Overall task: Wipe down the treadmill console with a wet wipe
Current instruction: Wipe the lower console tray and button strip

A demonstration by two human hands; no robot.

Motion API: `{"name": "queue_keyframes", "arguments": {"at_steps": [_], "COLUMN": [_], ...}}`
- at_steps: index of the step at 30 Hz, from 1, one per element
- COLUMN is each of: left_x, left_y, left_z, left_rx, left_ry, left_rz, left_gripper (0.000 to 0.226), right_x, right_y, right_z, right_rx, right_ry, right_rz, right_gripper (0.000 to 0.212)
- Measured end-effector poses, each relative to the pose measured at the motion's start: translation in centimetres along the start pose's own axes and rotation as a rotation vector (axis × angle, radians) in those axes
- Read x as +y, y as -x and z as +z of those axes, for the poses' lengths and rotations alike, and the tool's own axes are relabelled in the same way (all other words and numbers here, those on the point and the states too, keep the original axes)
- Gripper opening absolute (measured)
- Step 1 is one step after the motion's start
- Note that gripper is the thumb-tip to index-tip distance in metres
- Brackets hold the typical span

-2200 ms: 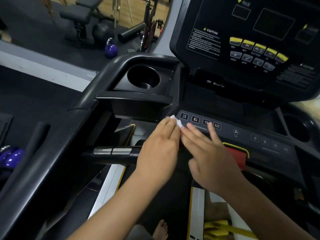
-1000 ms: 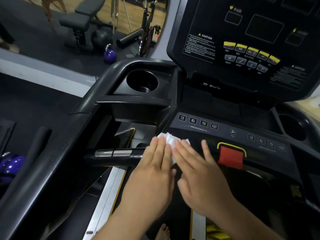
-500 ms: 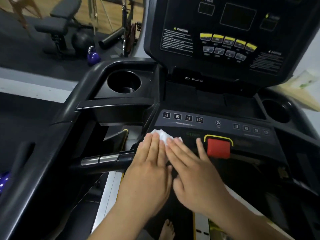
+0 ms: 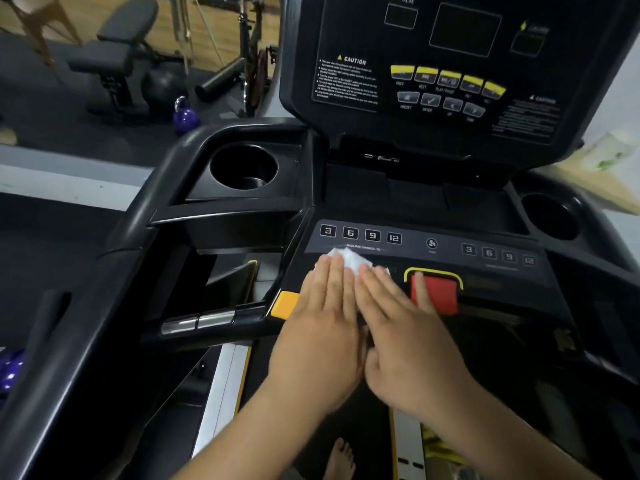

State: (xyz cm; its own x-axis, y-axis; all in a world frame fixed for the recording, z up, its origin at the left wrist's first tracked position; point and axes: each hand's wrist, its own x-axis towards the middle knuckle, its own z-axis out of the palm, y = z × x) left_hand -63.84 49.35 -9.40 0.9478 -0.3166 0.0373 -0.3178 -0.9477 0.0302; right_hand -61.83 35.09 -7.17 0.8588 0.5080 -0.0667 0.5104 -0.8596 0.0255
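Observation:
A black treadmill console (image 4: 433, 202) fills the view, with an upright display panel and a lower button strip marked 3, 6, 9, 12. A crumpled white wet wipe (image 4: 349, 258) lies on the lower panel just below the left number buttons. My left hand (image 4: 323, 327) and my right hand (image 4: 401, 334) lie flat side by side, fingers straight, pressing the wipe against the panel. Only the wipe's far edge shows past my fingertips. My right little finger touches the red stop button (image 4: 438, 294).
Round cup holders sit at the left (image 4: 242, 168) and right (image 4: 549, 216) of the console. A handlebar with silver sensors (image 4: 197, 320) juts out at left, with a yellow patch beside it. Gym gear and a purple kettlebell (image 4: 185, 116) stand beyond. A bare foot (image 4: 341, 459) shows below.
Both hands slid with the wipe from the left number buttons down to the lower panel, then a little right toward the red button. The camera drifted left and closer.

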Motion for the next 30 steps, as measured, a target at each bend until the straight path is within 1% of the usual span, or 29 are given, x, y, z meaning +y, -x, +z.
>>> {"name": "queue_keyframes", "arguments": {"at_steps": [3, 6, 7, 9, 11, 13, 14, 15, 18, 19, 21, 24, 27, 29, 30], "left_x": [0.3, 0.8, 1.1, 1.5, 0.5, -1.1, -2.0, -2.9, -5.1, -5.5, -6.3, -6.6, -5.7, -4.6, -3.9], "left_y": [-4.0, -5.8, -5.0, -2.3, 0.6, 2.1, 2.4, 2.2, -0.2, -1.3, -3.4, -4.3, -1.0, 2.6, 4.1], "left_z": [-1.2, -2.4, -2.4, -1.6, -0.9, 0.1, 0.3, 0.2, -0.2, -0.1, -0.1, -0.3, -0.8, -0.5, -0.1], "left_rx": [0.022, 0.023, -0.002, -0.032, 0.01, 0.11, 0.128, 0.138, 0.062, 0.075, 0.121, 0.133, 0.16, 0.129, 0.13], "left_ry": [-0.013, -0.014, -0.032, -0.037, 0.019, 0.098, 0.15, 0.225, 0.587, 0.668, 0.743, 0.753, 0.725, 0.653, 0.561], "left_rz": [-0.028, -0.012, 0.009, 0.019, -0.027, -0.058, -0.083, -0.119, -0.22, -0.224, -0.238, -0.274, -0.277, -0.262, -0.258], "left_gripper": [0.066, 0.068, 0.069, 0.071, 0.071, 0.069, 0.068, 0.068, 0.078, 0.08, 0.08, 0.076, 0.072, 0.076, 0.08], "right_x": [1.9, 3.0, 2.7, 1.3, -0.7, -2.5, -3.1, -3.6, -3.5, -3.2, -2.8, -2.7, -3.6, -4.4, -4.6], "right_y": [-2.2, -2.2, -1.5, 0.1, 0.7, -0.4, -1.4, -2.4, -5.5, -6.5, -8.0, -8.8, -6.4, -3.6, -2.4], "right_z": [-1.0, -1.7, -1.8, -1.4, -0.8, -0.6, -0.7, -0.9, -2.1, -2.7, -3.9, -4.9, -4.4, -2.9, -2.0], "right_rx": [-0.016, -0.117, -0.118, -0.056, -0.015, -0.003, -0.004, -0.02, -0.083, -0.12, -0.165, -0.193, -0.195, -0.183, -0.154], "right_ry": [0.065, 0.138, 0.15, 0.108, 0.059, 0.015, 0.011, 0.019, 0.047, 0.053, 0.051, 0.022, 0.016, 0.002, 0.015], "right_rz": [0.051, 0.103, 0.097, 0.034, -0.048, -0.109, -0.124, -0.133, -0.148, -0.137, -0.115, -0.112, -0.165, -0.202, -0.211], "right_gripper": [0.078, 0.089, 0.09, 0.082, 0.08, 0.084, 0.085, 0.088, 0.102, 0.105, 0.111, 0.114, 0.113, 0.102, 0.094]}}
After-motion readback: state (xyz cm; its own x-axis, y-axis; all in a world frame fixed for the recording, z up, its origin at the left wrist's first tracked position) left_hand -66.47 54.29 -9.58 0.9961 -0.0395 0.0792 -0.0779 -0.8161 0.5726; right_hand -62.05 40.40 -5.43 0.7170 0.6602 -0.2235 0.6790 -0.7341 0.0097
